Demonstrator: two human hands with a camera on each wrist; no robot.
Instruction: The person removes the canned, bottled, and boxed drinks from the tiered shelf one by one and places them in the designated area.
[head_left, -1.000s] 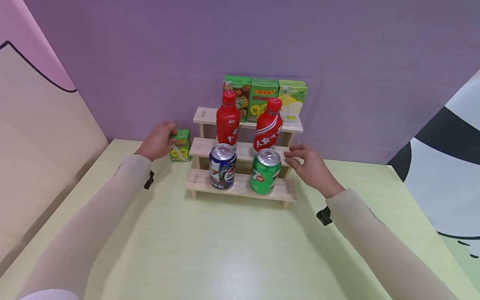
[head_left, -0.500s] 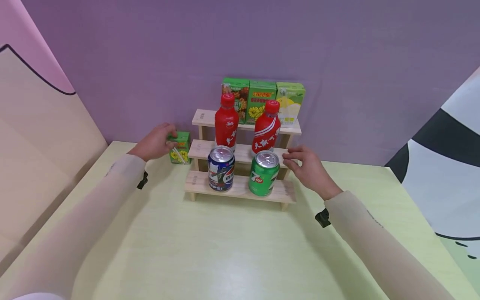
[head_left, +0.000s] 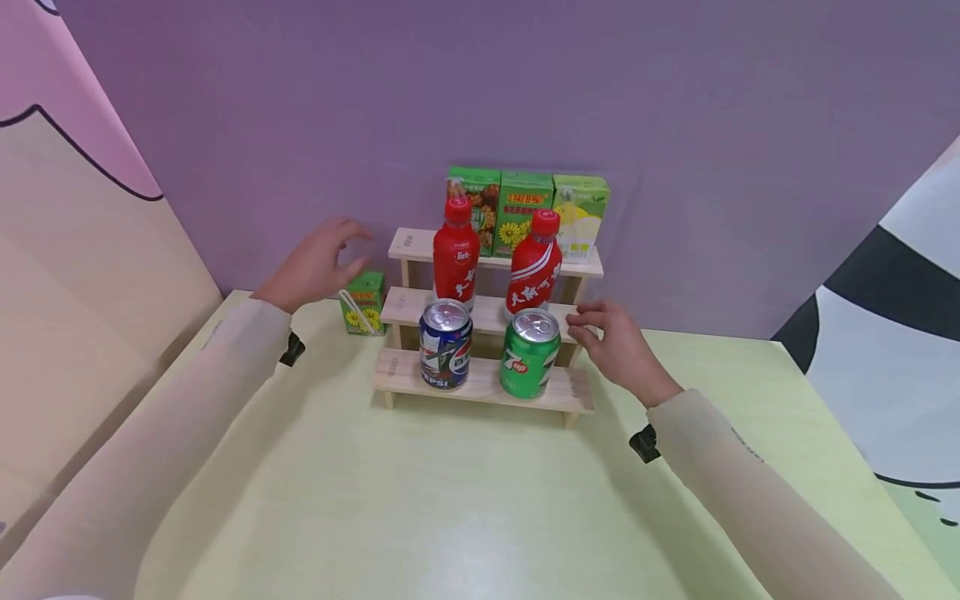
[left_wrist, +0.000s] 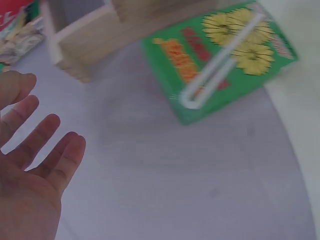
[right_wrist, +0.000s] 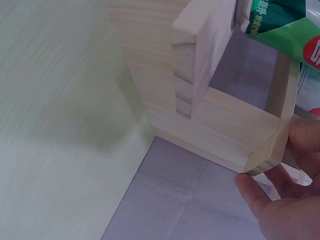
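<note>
My left hand (head_left: 311, 265) is raised just above and left of a green drink carton (head_left: 371, 293) with yellow flowers and a white straw on its front. In the left wrist view its fingers (left_wrist: 70, 155) are spread and apart from the carton. The carton stands on the table against the wall, left of a three-step wooden rack (head_left: 408, 307). My right hand (head_left: 622, 350) pinches the right end of the rack's middle step. In the right wrist view the thumb (right_wrist: 306, 135) lies on one face of that step's end, with fingers around the other side.
On the top step stand three cartons (head_left: 525, 212). Two red bottles (head_left: 455, 254) (head_left: 534, 271) occupy the middle step. The bottom step bears a blue Pepsi can (head_left: 446, 346) and a green 7up can (head_left: 528, 358). A purple wall (head_left: 300, 125) rises directly behind.
My left hand has let go of the small green carton and lifted up from it, fingers spreading. The carton stays beside the rack. My right hand keeps its hold on the step.
</note>
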